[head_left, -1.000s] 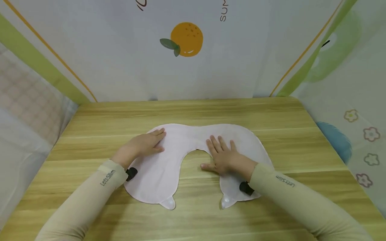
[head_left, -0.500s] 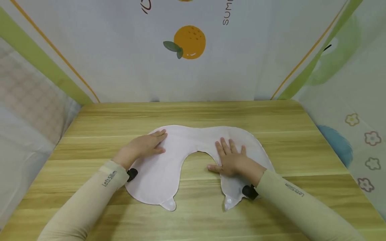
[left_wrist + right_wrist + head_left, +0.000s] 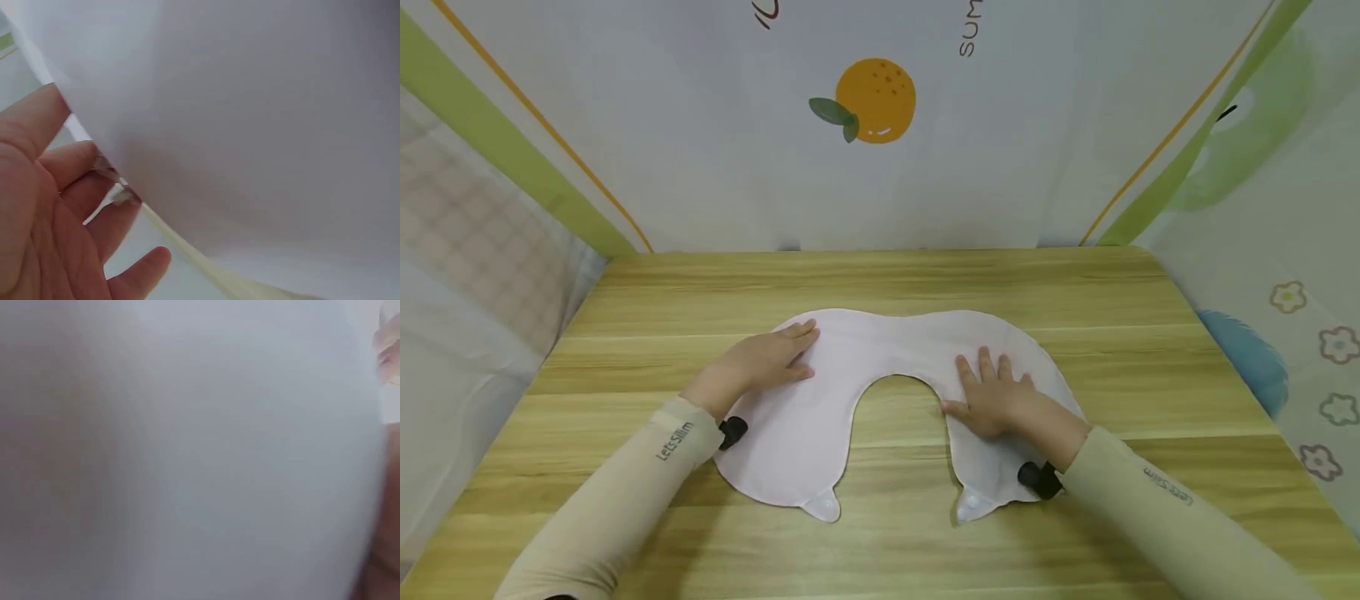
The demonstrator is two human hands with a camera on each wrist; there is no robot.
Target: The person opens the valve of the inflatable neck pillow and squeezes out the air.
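Observation:
A pale pink, U-shaped cloth piece (image 3: pixel 797 433) lies on the wooden table, its opening toward me. Each inner end carries a small tab with a round snap, a left tab (image 3: pixel 823 504) and a right tab (image 3: pixel 972 504). My left hand (image 3: pixel 767 358) rests on the upper left lobe, fingers extended. In the left wrist view, the left hand (image 3: pixel 50 194) is beside a large pale surface. On the right lobe my right hand (image 3: pixel 996 404) lies with spread fingers, its thumb at the inner curve. A blurred pale surface (image 3: pixel 250 456) fills most of the right wrist view.
The wooden table (image 3: pixel 880 550) extends around the cloth on all sides. Behind it hangs a white curtain (image 3: pixel 715 150) printed with an orange. Past the right table edge sits a blue fluffy object (image 3: pixel 1247 362). Dark cameras are worn at both wrists.
My right hand has slid rightward across the right lobe, and its thumb has come from the gap to the inner edge. The left hand stays in place; the cloth is nearly unmoved.

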